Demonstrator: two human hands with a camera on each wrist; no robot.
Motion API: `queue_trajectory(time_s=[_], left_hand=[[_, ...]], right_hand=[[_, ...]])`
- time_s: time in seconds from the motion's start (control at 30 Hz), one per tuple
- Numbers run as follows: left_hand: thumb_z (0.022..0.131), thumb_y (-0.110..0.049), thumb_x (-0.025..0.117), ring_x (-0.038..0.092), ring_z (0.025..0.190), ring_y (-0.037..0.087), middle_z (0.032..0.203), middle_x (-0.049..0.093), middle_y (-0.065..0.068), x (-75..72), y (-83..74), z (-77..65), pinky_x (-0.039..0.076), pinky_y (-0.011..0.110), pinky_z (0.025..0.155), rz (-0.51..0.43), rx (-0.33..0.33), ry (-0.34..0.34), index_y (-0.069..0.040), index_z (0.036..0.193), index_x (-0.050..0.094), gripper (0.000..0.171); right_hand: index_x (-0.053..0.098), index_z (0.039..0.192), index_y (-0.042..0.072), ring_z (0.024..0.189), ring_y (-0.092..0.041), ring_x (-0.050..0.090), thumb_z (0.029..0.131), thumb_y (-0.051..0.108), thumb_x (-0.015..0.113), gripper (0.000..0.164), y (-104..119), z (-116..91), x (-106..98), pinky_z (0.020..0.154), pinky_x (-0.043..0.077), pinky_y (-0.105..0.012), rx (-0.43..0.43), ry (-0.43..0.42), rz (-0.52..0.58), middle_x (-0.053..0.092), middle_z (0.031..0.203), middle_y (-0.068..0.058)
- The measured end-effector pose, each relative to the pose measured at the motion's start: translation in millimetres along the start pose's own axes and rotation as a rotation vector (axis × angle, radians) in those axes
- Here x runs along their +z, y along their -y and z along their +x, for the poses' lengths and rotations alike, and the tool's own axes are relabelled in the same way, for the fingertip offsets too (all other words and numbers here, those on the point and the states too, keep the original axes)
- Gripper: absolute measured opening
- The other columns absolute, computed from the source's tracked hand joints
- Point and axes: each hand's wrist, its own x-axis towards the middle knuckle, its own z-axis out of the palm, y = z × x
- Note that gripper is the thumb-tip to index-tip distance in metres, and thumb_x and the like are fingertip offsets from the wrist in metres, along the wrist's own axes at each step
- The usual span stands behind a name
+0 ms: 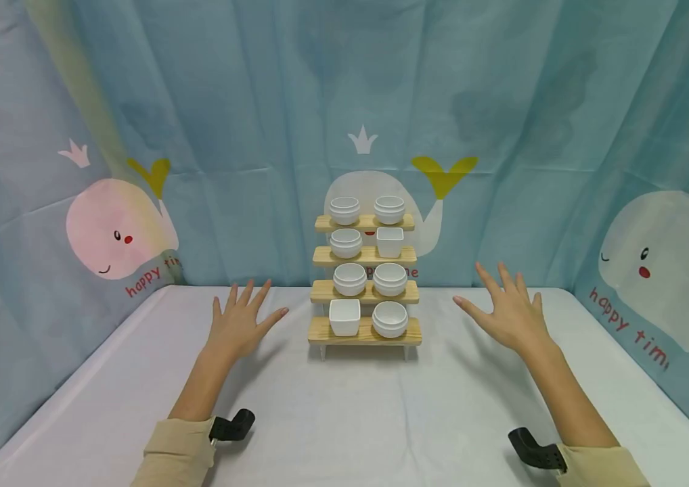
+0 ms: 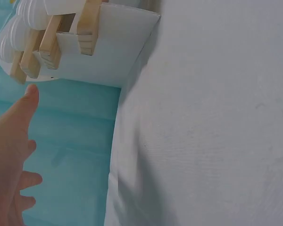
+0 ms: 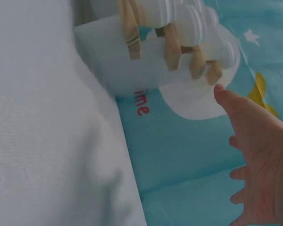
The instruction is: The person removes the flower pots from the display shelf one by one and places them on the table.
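In the head view a tiered stand with wooden shelves (image 1: 364, 333) and clear side panels holds several small white dishes, two on each shelf. Most are round ribbed bowls (image 1: 390, 319); a square white bowl (image 1: 344, 317) sits at the lower left, and another square bowl (image 1: 390, 242) is on the right, second shelf from the top. To the left of the stand my left hand (image 1: 237, 326) is held with fingers spread and nothing in it. Over on the right side, my right hand (image 1: 510, 314) is likewise spread and holds nothing. Both hands are apart from the stand.
A white cloth (image 1: 357, 419) covers the table. Behind and at both sides hangs a blue curtain (image 1: 229, 216) printed with whales and lettering. Black angled mounts (image 1: 231, 425) are worn at both cuffs.
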Motion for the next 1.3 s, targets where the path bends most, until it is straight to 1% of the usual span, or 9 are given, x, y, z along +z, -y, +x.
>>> queue_trajectory(time_s=[0.13, 0.27, 0.4, 0.57, 0.73, 0.8, 0.9, 1.1, 1.3], left_hand=[[0.106, -0.070, 0.038, 0.010, 0.157, 0.056, 0.171, 0.019, 0.028, -2.1, -1.0, 0.2, 0.002, 0.080, 0.121, -0.029, -0.004, 0.018, -0.013, 0.169, 0.024, 0.086], [0.108, -0.068, 0.034, 0.016, 0.155, 0.056, 0.170, 0.022, 0.029, -1.2, -2.1, 1.3, 0.007, 0.081, 0.121, -0.077, 0.003, 0.053, -0.011, 0.169, 0.022, 0.085], [0.110, -0.063, 0.034, 0.021, 0.154, 0.056, 0.168, 0.023, 0.031, 0.8, -4.1, 1.8, 0.014, 0.081, 0.120, -0.137, 0.011, 0.081, -0.008, 0.169, 0.021, 0.082], [0.111, -0.062, 0.033, 0.021, 0.156, 0.051, 0.169, 0.022, 0.030, 0.9, -6.2, 2.6, 0.017, 0.076, 0.123, -0.227, 0.014, 0.106, -0.005, 0.169, 0.018, 0.083], [0.112, -0.057, 0.036, 0.019, 0.157, 0.049, 0.170, 0.022, 0.029, -5.0, -6.7, 2.4, 0.020, 0.067, 0.127, -0.343, 0.032, 0.117, -0.002, 0.168, 0.018, 0.080], [0.113, -0.054, 0.037, 0.020, 0.157, 0.050, 0.170, 0.022, 0.029, -7.5, -6.1, 1.9, 0.020, 0.066, 0.127, -0.375, 0.040, 0.119, -0.001, 0.168, 0.019, 0.078], [0.114, -0.051, 0.038, 0.026, 0.154, 0.051, 0.169, 0.025, 0.029, -8.9, -4.7, 1.8, 0.025, 0.066, 0.125, -0.399, 0.046, 0.126, -0.001, 0.168, 0.020, 0.076], [0.112, -0.047, 0.045, 0.043, 0.145, 0.053, 0.162, 0.038, 0.031, -6.8, -6.5, 3.7, 0.040, 0.067, 0.117, -0.459, 0.031, 0.128, -0.002, 0.167, 0.026, 0.073], [0.112, -0.038, 0.053, 0.050, 0.141, 0.050, 0.158, 0.046, 0.028, -4.2, -11.3, 4.5, 0.048, 0.060, 0.113, -0.605, 0.019, 0.139, -0.002, 0.164, 0.033, 0.067]], right_hand=[[0.019, 0.171, 0.017, 0.151, -0.067, 0.009, 0.100, 0.075, 0.048, 0.097, 2.9, 3.2, -1.2, 0.110, 0.011, -0.090, -0.008, -0.001, 0.020, 0.013, 0.169, -0.035], [0.021, 0.170, 0.015, 0.152, -0.065, 0.012, 0.101, 0.071, 0.050, 0.094, 9.1, 5.6, -2.1, 0.112, 0.012, -0.089, -0.025, -0.015, 0.039, 0.016, 0.169, -0.033], [0.022, 0.170, 0.013, 0.152, -0.062, 0.019, 0.103, 0.067, 0.051, 0.090, 14.8, 9.2, -3.8, 0.112, 0.017, -0.087, -0.048, -0.038, 0.031, 0.020, 0.169, -0.033], [0.024, 0.169, 0.011, 0.151, -0.059, 0.025, 0.106, 0.058, 0.054, 0.085, 21.9, 15.8, -8.3, 0.113, 0.023, -0.085, -0.077, -0.066, 0.041, 0.023, 0.168, -0.033], [0.023, 0.169, 0.011, 0.152, -0.058, 0.025, 0.107, 0.054, 0.056, 0.083, 31.4, 21.3, -14.2, 0.115, 0.024, -0.082, -0.081, -0.062, 0.128, 0.023, 0.169, -0.031], [0.021, 0.170, 0.012, 0.153, -0.057, 0.023, 0.107, 0.054, 0.055, 0.083, 35.0, 22.8, -16.3, 0.116, 0.023, -0.081, -0.076, -0.049, 0.172, 0.021, 0.170, -0.030], [0.019, 0.170, 0.013, 0.155, -0.055, 0.021, 0.107, 0.056, 0.053, 0.083, 39.9, 24.7, -19.3, 0.117, 0.024, -0.080, -0.073, -0.033, 0.215, 0.020, 0.171, -0.028], [0.018, 0.170, 0.013, 0.156, -0.053, 0.020, 0.108, 0.057, 0.052, 0.083, 47.0, 27.7, -23.5, 0.119, 0.024, -0.078, -0.084, -0.035, 0.253, 0.019, 0.172, -0.026], [0.021, 0.169, 0.009, 0.156, -0.052, 0.022, 0.109, 0.051, 0.054, 0.081, 51.2, 30.2, -24.7, 0.122, 0.024, -0.074, -0.109, -0.067, 0.288, 0.024, 0.170, -0.027]])
